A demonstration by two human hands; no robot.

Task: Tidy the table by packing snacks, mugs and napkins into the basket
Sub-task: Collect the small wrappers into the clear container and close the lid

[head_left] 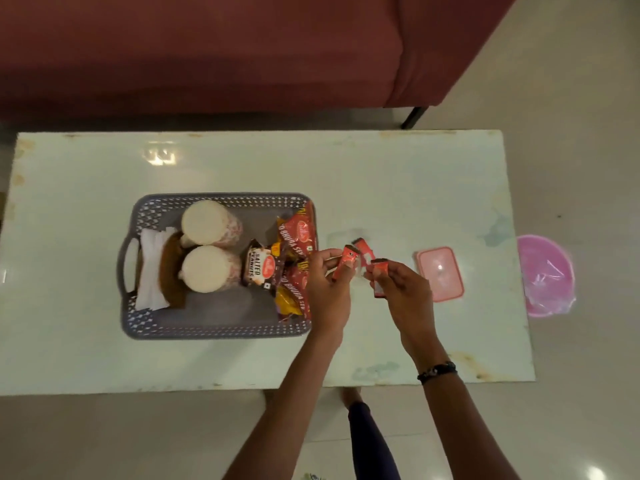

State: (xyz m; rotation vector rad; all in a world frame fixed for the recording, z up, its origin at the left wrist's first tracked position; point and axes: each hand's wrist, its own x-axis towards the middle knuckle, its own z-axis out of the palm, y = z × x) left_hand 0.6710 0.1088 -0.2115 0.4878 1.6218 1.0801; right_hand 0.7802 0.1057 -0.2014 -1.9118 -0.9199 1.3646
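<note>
Both hands hovered just right of the basket [214, 332]: the left hand [325, 289] pinched one small red snack bar [346, 263], the right hand [403, 294] another [379, 275]. A third bar [363, 247] lay on the table [242, 161] just beyond. Mugs [207, 273], napkins [150, 271] and packets already sat inside, so dropping these last bars leftward into the basket seemed next.

The table [242, 161] has a smooth, glossy pale top that mirrors a light. On it, the basket [214, 329] is grey perforated plastic, matt. Inside the basket, the napkins [150, 271] look like soft white paper, and the snack packets [298, 237] are shiny printed foil. Right of the basket, the pink box [440, 273] is glossy plastic. Beyond the table, the sofa [207, 46] is matt maroon cloth.
</note>
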